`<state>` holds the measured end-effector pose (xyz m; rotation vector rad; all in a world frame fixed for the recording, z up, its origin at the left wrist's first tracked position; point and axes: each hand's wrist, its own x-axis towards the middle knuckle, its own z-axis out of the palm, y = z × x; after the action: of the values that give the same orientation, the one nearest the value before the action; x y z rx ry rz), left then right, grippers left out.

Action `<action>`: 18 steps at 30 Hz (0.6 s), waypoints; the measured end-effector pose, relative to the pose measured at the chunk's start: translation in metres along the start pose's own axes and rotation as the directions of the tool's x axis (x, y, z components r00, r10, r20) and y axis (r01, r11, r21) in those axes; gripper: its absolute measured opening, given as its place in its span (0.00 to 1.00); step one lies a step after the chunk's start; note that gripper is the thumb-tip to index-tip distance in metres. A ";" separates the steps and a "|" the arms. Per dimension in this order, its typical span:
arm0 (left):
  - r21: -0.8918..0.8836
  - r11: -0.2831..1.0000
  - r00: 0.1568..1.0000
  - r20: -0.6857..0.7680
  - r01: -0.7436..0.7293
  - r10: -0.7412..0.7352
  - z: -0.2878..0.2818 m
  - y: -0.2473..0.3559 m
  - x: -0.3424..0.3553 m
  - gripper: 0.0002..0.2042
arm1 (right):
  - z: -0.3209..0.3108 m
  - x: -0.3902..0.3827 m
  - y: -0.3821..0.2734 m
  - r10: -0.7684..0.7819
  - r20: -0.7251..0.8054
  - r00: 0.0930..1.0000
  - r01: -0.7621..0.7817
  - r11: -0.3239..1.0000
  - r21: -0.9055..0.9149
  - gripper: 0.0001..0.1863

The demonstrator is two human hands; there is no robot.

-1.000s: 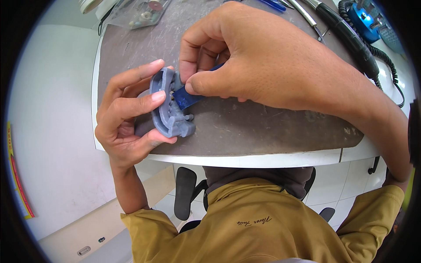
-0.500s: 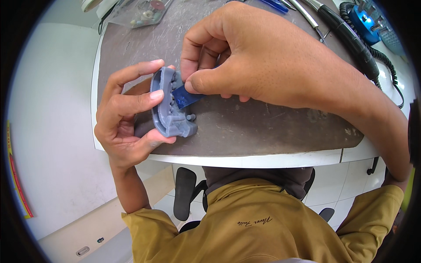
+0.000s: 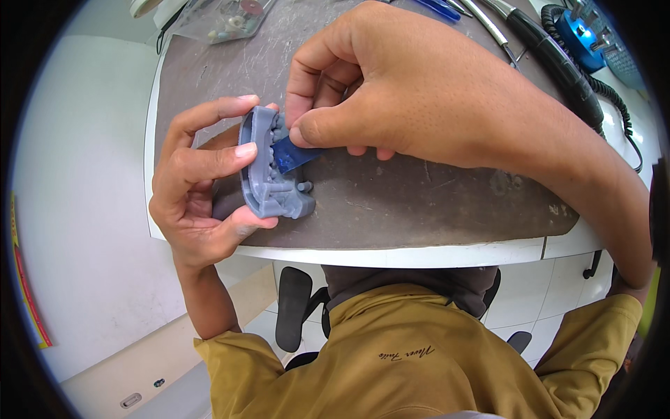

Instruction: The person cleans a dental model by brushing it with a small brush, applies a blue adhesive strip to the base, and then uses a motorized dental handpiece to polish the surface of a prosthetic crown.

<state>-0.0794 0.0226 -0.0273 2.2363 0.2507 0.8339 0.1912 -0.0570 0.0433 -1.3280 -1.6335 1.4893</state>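
My left hand (image 3: 199,178) grips a grey-blue dental model (image 3: 262,164) by its outer edges, thumb at the near end and fingers at the far end and back. It looks like two arches held together, with rows of teeth facing right. Between thumb and fingertips, my right hand (image 3: 391,91) pinches a strip of blue articulating paper (image 3: 296,155). The strip's free end lies against the teeth, partly in between the two arches. My right fingers hide its other end.
A worn brown mat (image 3: 433,209) covers the white-edged desk. At the back left lies a clear bag (image 3: 223,21) of small parts. A black handpiece (image 3: 558,59) with a coiled cord, a blue bur stand (image 3: 581,38) and a blue pen-like object (image 3: 440,8) lie at the back right.
Almost nothing differs. Both hands have shifted very slightly left, and the blue paper sits a touch further toward the teeth.
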 end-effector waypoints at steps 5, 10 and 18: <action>0.000 1.000 1.000 -0.001 -0.011 0.011 0.000 0.000 0.000 0.28 | -0.002 -0.002 0.033 -0.282 0.024 0.959 0.279 0.956 0.092 0.14; 0.001 1.000 1.000 0.002 -0.020 0.020 -0.001 -0.001 0.000 0.28 | 0.006 -0.001 0.033 -0.316 -0.032 0.948 0.318 0.947 0.050 0.14; -0.023 0.999 0.999 0.013 -0.030 0.031 -0.002 -0.003 -0.001 0.27 | 0.006 0.000 0.028 -0.271 -0.002 0.963 0.271 0.961 0.054 0.15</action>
<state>-0.0814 0.0253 -0.0283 2.2291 0.2000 0.8333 0.1943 -0.0626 0.0149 -1.0240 -1.6889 1.3624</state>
